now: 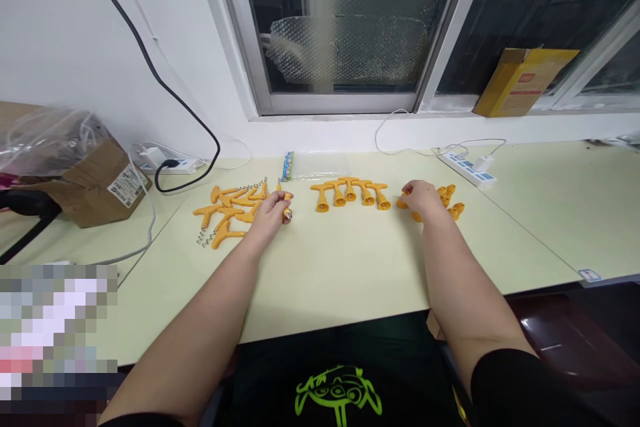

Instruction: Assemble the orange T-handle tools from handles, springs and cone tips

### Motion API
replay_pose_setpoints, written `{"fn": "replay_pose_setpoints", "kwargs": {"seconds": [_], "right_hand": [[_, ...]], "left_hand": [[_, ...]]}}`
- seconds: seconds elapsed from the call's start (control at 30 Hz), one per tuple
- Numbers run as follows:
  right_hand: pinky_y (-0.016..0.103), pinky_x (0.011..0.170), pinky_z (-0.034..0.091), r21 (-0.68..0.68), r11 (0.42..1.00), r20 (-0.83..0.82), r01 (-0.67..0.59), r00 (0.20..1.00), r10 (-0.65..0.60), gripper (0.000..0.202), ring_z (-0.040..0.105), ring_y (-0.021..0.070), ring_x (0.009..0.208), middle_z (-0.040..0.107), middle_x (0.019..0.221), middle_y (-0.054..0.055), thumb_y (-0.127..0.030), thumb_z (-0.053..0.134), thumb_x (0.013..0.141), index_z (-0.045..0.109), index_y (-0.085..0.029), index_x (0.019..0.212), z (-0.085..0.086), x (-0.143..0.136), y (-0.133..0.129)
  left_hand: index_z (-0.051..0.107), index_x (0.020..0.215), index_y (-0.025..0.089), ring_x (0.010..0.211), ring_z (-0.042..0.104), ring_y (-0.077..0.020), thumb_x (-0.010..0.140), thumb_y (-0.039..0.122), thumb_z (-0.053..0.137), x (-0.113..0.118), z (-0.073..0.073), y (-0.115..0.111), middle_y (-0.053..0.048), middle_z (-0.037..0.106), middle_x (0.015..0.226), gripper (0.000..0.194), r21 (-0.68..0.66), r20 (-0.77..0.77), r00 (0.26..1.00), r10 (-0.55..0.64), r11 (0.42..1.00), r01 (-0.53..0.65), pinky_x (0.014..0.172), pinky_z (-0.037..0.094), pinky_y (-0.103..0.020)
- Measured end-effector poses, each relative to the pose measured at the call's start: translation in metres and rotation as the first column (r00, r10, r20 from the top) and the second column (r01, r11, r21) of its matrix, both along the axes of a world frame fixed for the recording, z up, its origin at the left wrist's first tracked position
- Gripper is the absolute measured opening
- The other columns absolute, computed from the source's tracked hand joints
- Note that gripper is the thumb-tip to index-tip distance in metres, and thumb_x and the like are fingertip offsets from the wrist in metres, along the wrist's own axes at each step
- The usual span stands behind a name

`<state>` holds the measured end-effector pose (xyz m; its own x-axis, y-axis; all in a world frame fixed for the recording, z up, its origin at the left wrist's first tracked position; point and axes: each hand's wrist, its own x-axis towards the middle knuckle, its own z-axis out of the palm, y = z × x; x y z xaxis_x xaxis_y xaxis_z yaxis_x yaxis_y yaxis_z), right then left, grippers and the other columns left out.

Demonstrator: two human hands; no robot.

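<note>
My left hand (271, 212) is closed around a yellow T-handled corkscrew (287, 213), its metal end toward me. Beside it on the left lies a loose pile of similar yellow corkscrews (231, 219) with bare wire spirals showing. At the centre, several yellow T-shaped pieces (351, 189) with flared, hollow ends lie in a row. Over on the right, my right hand (419, 197) has its fingers bent down at a small heap of yellow parts (454, 211). A yellow part (401, 202) shows at those fingertips; whether it is gripped is partly hidden.
A clear plastic bag (320, 165) with a colourful edge lies by the wall. Power strips (467, 169) with cables stand at the back right and back left. A cardboard box (100, 180) sits on the left, and a black cable (145, 53) hangs down there.
</note>
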<state>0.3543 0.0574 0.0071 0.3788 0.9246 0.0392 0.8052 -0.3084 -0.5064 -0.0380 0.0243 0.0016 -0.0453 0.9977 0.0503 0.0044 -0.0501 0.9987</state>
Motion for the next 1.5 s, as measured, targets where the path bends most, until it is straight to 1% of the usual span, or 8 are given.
{"fn": "replay_pose_setpoints", "kwargs": {"seconds": [0.13, 0.23, 0.4, 0.47, 0.63, 1.07, 1.37, 1.5], "right_hand": [[0.041, 0.082, 0.053, 0.245, 0.960, -0.034, -0.137, 0.988, 0.150, 0.025, 0.063, 0.0239, 0.084, 0.069, 0.099, 0.010, -0.018, 0.068, 0.076, 0.073, -0.020, 0.100, 0.001, -0.005, -0.002], [0.041, 0.085, 0.053, 0.453, 0.837, -0.059, -0.306, 0.927, 0.371, 0.022, 0.062, 0.0217, 0.085, 0.066, 0.100, 0.008, -0.027, 0.067, 0.080, 0.074, -0.020, 0.100, 0.002, -0.020, -0.002], [0.040, 0.091, 0.054, 0.592, 0.598, -0.136, -0.540, 0.665, 0.734, 0.018, 0.065, 0.0220, 0.095, 0.064, 0.101, 0.006, -0.028, 0.069, 0.080, 0.071, -0.022, 0.097, -0.008, -0.067, -0.008], [0.038, 0.091, 0.055, 0.588, 0.561, -0.229, -0.583, 0.545, 0.807, 0.028, 0.067, 0.0210, 0.098, 0.065, 0.107, 0.006, -0.027, 0.070, 0.081, 0.065, -0.023, 0.109, -0.012, -0.086, -0.016], [0.036, 0.083, 0.054, 0.522, 0.547, -0.198, -0.654, 0.531, 0.824, 0.027, 0.064, 0.0194, 0.089, 0.067, 0.102, 0.004, -0.033, 0.073, 0.083, 0.060, -0.024, 0.106, -0.014, -0.113, -0.031], [0.036, 0.081, 0.050, 0.597, 0.448, -0.124, -0.665, 0.476, 0.871, 0.024, 0.063, 0.0239, 0.102, 0.069, 0.109, 0.008, -0.027, 0.071, 0.085, 0.073, -0.024, 0.108, -0.012, -0.121, -0.031], [0.037, 0.082, 0.051, 0.610, 0.456, -0.203, -0.648, 0.428, 0.881, 0.024, 0.065, 0.0238, 0.100, 0.071, 0.106, 0.007, -0.031, 0.070, 0.087, 0.073, -0.024, 0.109, -0.014, -0.133, -0.036], [0.034, 0.075, 0.051, 0.539, 0.549, -0.356, -0.639, 0.419, 0.836, 0.028, 0.066, 0.0204, 0.085, 0.072, 0.100, 0.005, -0.039, 0.074, 0.086, 0.073, -0.024, 0.110, -0.014, -0.132, -0.038]], "left_hand": [[0.057, 0.095, 0.019, 0.055, 0.053, -0.0077, 0.074, 0.028, 0.071, 0.002, 0.000, 0.002, 0.000, 0.063, 0.087, 0.027, -0.019, 0.111, 0.994, 0.019, 1.000, -0.017, 0.053, 0.041, -0.023], [0.048, 0.098, 0.021, 0.054, 0.055, -0.0093, 0.075, 0.027, 0.071, 0.004, 0.000, 0.002, 0.000, 0.068, 0.084, 0.033, -0.030, 0.152, 0.988, 0.017, 0.999, -0.013, 0.055, 0.042, -0.024], [0.043, 0.100, 0.023, 0.057, 0.058, -0.0097, 0.076, 0.027, 0.074, 0.007, 0.002, -0.002, 0.000, 0.071, 0.084, 0.039, -0.035, 0.199, 0.980, -0.030, 0.999, 0.037, 0.059, 0.043, -0.024], [0.042, 0.101, 0.023, 0.058, 0.058, -0.0092, 0.077, 0.027, 0.075, 0.008, 0.003, -0.004, -0.001, 0.072, 0.087, 0.041, -0.033, 0.225, 0.973, -0.055, 0.997, 0.064, 0.060, 0.043, -0.024], [0.041, 0.102, 0.024, 0.059, 0.057, -0.0092, 0.079, 0.033, 0.077, 0.007, 0.001, -0.005, -0.003, 0.074, 0.091, 0.044, -0.001, 0.222, 0.963, -0.150, 0.988, 0.154, 0.060, 0.042, -0.024], [0.038, 0.107, 0.026, 0.064, 0.062, -0.0102, 0.082, 0.042, 0.079, 0.016, -0.006, -0.011, -0.003, 0.076, 0.097, 0.050, 0.051, 0.200, 0.942, -0.271, 0.963, 0.266, 0.068, 0.047, -0.027], [0.034, 0.104, 0.028, 0.054, 0.059, -0.0074, 0.077, 0.045, 0.082, 0.031, 0.000, -0.022, -0.001, 0.074, 0.101, 0.058, -0.036, 0.229, 0.925, -0.303, 0.947, 0.319, 0.052, 0.039, -0.021], [0.033, 0.102, 0.027, 0.060, 0.062, -0.0081, 0.071, 0.035, 0.089, 0.033, 0.001, -0.028, -0.001, 0.074, 0.100, 0.065, 0.066, 0.054, 0.949, -0.310, 0.949, 0.307, 0.058, 0.044, -0.021]]}}
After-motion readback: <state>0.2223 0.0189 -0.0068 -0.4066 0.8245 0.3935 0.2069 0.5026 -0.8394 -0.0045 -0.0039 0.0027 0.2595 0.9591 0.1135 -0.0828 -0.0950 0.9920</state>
